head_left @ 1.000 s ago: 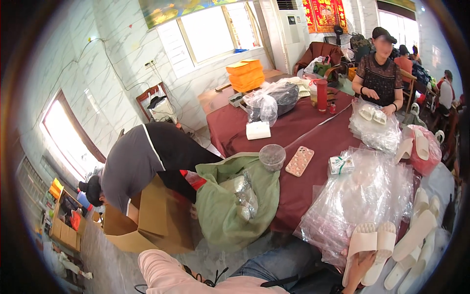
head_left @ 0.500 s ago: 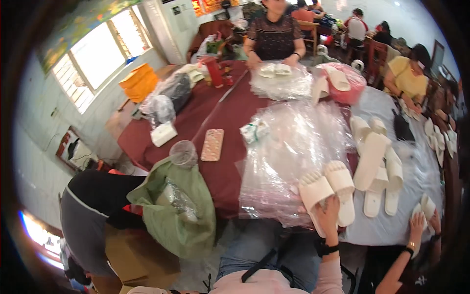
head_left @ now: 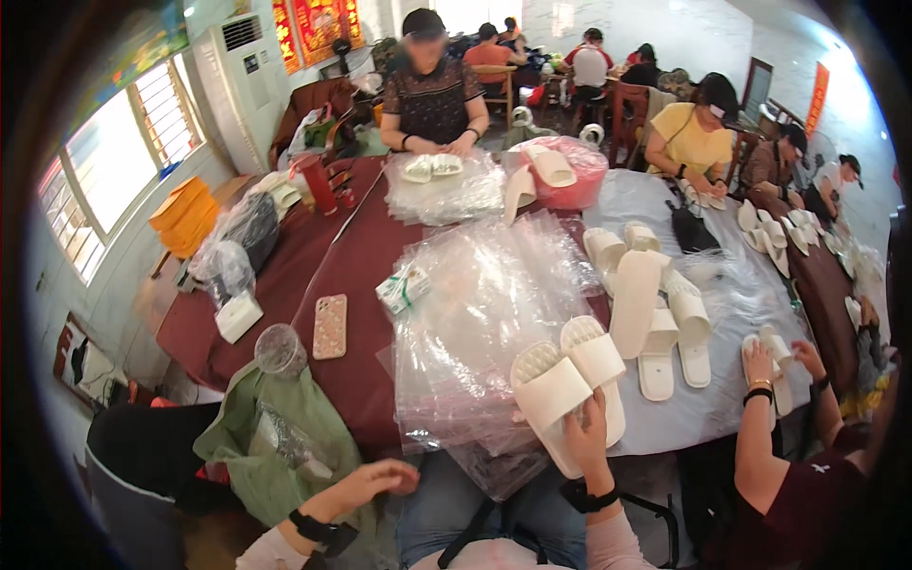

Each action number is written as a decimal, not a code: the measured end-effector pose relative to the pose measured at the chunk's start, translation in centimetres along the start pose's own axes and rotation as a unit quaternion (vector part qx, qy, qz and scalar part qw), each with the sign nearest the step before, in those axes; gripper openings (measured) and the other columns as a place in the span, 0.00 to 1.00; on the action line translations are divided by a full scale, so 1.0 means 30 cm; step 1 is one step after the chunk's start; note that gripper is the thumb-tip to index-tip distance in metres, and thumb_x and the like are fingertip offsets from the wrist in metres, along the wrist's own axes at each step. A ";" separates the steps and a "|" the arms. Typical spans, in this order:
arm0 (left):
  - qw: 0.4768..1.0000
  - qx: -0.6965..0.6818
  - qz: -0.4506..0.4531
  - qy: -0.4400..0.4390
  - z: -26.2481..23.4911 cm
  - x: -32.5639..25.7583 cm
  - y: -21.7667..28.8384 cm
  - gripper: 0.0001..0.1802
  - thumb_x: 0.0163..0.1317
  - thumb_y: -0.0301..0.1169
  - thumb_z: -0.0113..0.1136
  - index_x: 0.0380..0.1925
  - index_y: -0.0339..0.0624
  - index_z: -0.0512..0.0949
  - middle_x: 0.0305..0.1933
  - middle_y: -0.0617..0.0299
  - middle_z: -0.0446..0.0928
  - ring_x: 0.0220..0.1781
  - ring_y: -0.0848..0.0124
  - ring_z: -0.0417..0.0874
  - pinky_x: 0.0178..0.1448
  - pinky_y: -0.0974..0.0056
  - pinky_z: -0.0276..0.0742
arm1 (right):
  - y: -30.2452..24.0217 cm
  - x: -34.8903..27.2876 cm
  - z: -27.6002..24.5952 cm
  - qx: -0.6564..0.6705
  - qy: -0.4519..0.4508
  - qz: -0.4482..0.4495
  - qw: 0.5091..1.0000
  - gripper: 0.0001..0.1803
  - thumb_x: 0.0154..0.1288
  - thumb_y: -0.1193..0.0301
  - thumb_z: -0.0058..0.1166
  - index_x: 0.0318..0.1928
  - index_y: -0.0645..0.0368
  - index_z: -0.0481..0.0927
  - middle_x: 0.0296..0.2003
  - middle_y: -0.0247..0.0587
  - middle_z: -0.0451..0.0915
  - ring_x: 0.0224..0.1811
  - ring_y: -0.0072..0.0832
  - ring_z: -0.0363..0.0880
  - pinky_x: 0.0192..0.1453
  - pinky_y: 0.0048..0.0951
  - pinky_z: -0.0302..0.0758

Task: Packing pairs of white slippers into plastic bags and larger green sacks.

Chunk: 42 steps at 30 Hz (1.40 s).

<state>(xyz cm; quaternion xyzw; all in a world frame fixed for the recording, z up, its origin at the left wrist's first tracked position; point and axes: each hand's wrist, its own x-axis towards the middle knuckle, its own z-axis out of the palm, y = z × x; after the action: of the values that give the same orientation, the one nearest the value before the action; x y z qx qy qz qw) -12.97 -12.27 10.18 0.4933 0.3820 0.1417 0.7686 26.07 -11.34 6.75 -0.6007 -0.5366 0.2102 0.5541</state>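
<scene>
A pair of slippers [head_left: 567, 378] is gripped sole-to-sole by the right hand [head_left: 587, 435], lower centre, over the bags [head_left: 475, 323]; the left hand [head_left: 375, 480] hangs loosely curled, empty.

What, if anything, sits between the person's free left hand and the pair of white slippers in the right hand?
Nothing solid. The left hand hangs off the table edge, by the green bag; only the overhanging clear plastic bags lie between it and the pair of white slippers held by the right hand.
</scene>
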 end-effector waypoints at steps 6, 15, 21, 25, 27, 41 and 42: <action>0.711 0.573 0.367 0.179 0.050 0.452 0.217 0.19 0.64 0.38 0.53 0.55 0.57 0.74 0.65 0.48 0.64 0.66 0.44 0.62 0.67 0.44 0.55 | -0.160 -0.114 -0.059 0.037 -0.094 -0.039 0.994 0.26 0.51 0.79 0.54 0.54 0.67 0.72 0.59 0.52 0.63 0.62 0.45 0.62 0.65 0.36 0.58; 0.681 0.677 0.185 0.210 -0.032 0.702 0.120 0.28 0.62 0.49 0.51 0.61 0.54 0.69 0.69 0.52 0.59 0.70 0.47 0.56 0.70 0.43 0.51 | -0.100 -0.205 -0.044 0.024 -0.259 -0.110 0.959 0.29 0.50 0.74 0.62 0.56 0.60 0.73 0.58 0.52 0.68 0.59 0.47 0.67 0.62 0.39 0.63; 0.729 0.609 0.279 0.140 -0.100 0.638 0.116 0.24 0.57 0.41 0.58 0.56 0.52 0.73 0.65 0.54 0.65 0.69 0.53 0.61 0.70 0.48 0.53 | -0.123 -0.183 -0.005 0.058 -0.283 -0.130 0.948 0.26 0.52 0.74 0.61 0.55 0.58 0.75 0.56 0.50 0.71 0.57 0.46 0.69 0.59 0.39 0.66; 0.763 0.534 0.322 0.173 -0.131 0.650 0.092 0.14 0.58 0.34 0.57 0.44 0.45 0.81 0.55 0.53 0.75 0.63 0.52 0.70 0.68 0.50 0.60 | -0.120 -0.199 0.012 0.070 -0.292 -0.126 0.946 0.25 0.53 0.74 0.60 0.54 0.59 0.76 0.55 0.50 0.72 0.56 0.46 0.70 0.59 0.39 0.66; 0.812 0.447 0.324 0.190 -0.124 0.640 0.119 0.13 0.60 0.32 0.56 0.43 0.43 0.81 0.54 0.53 0.77 0.62 0.52 0.71 0.67 0.53 0.62 | -0.135 -0.202 0.012 0.087 -0.285 -0.136 0.945 0.24 0.54 0.74 0.60 0.54 0.60 0.76 0.56 0.50 0.72 0.56 0.45 0.70 0.59 0.39 0.65; 0.913 0.159 0.335 0.167 0.014 0.471 0.302 0.15 0.70 0.34 0.47 0.48 0.37 0.78 0.56 0.57 0.76 0.60 0.69 0.72 0.65 0.64 0.63 | -0.131 -0.192 -0.030 0.084 -0.248 -0.093 0.961 0.21 0.55 0.74 0.59 0.51 0.61 0.78 0.55 0.50 0.72 0.55 0.43 0.70 0.59 0.37 0.66; 0.913 0.160 0.336 0.166 0.019 0.465 0.296 0.15 0.70 0.34 0.47 0.48 0.37 0.78 0.56 0.57 0.76 0.60 0.69 0.72 0.65 0.64 0.63 | -0.124 -0.188 -0.027 0.064 -0.240 -0.073 0.966 0.21 0.54 0.74 0.59 0.51 0.61 0.78 0.55 0.50 0.71 0.55 0.43 0.70 0.59 0.36 0.66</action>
<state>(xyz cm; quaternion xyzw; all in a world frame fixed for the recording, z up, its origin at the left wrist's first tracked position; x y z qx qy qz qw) -1.83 -0.14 11.74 0.6784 0.3337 0.4083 0.5116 23.34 -17.34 8.38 -0.4554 -0.6817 0.3408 0.4602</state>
